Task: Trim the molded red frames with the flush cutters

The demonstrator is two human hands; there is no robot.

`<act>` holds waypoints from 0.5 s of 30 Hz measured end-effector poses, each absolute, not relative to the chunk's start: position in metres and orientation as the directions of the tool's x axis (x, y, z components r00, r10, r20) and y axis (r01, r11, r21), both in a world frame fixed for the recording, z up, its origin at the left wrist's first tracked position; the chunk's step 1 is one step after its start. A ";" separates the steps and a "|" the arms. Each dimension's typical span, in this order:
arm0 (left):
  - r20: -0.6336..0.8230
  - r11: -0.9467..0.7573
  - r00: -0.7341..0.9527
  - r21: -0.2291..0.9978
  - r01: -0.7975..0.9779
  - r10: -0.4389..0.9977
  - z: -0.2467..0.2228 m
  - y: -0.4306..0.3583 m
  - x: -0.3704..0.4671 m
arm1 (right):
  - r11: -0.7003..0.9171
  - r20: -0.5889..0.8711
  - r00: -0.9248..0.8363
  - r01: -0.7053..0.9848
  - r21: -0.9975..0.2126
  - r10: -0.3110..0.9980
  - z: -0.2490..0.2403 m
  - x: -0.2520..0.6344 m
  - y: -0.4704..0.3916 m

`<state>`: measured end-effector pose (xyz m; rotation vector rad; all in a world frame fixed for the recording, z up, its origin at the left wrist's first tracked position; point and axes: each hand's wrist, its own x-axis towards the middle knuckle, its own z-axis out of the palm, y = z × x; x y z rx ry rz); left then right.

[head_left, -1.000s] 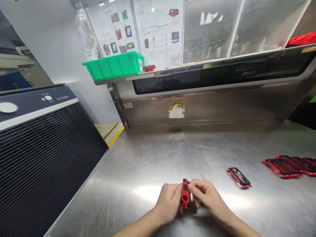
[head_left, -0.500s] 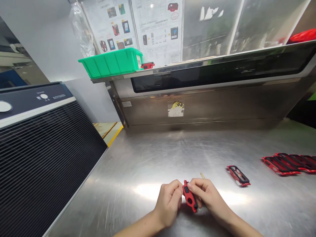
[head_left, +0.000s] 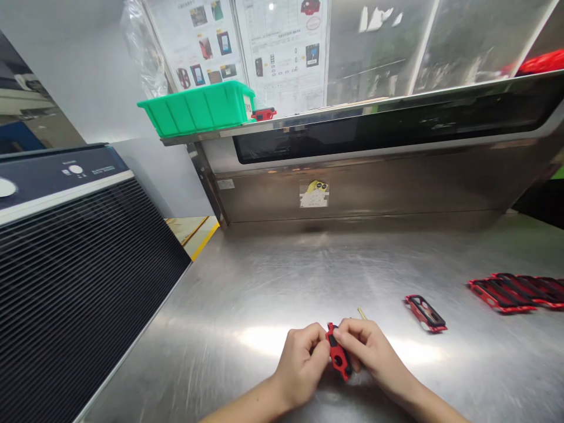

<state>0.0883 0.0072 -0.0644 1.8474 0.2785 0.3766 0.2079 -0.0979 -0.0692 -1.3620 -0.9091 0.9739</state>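
Red case (head_left: 339, 356) in left hand (head_left: 303, 365) and right hand (head_left: 371, 348)

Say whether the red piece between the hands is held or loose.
Held: left hand and right hand grip the red piece between them.

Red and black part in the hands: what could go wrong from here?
The red and black part is pinched between the left hand and right hand, so it might slip onto the metal table.

The small yellowish strip lies just beyond the right hand, which could knock it.
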 end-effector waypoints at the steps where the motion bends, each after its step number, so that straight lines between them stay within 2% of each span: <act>1: 0.122 -0.301 0.921 0.954 -0.006 0.369 -0.064 0.007 0.088 | -0.023 -0.032 0.348 -0.028 -0.999 0.937 -0.069 0.208 -0.098; 6: 0.180 -0.287 0.926 0.954 -0.083 0.332 -0.062 0.007 0.086 | -0.025 -0.031 0.355 -0.021 -0.999 0.934 -0.068 0.208 -0.099; 15: 0.178 -0.248 0.930 0.964 -0.099 0.322 -0.063 0.005 0.086 | -0.022 -0.030 0.365 -0.025 -0.999 0.930 -0.068 0.208 -0.098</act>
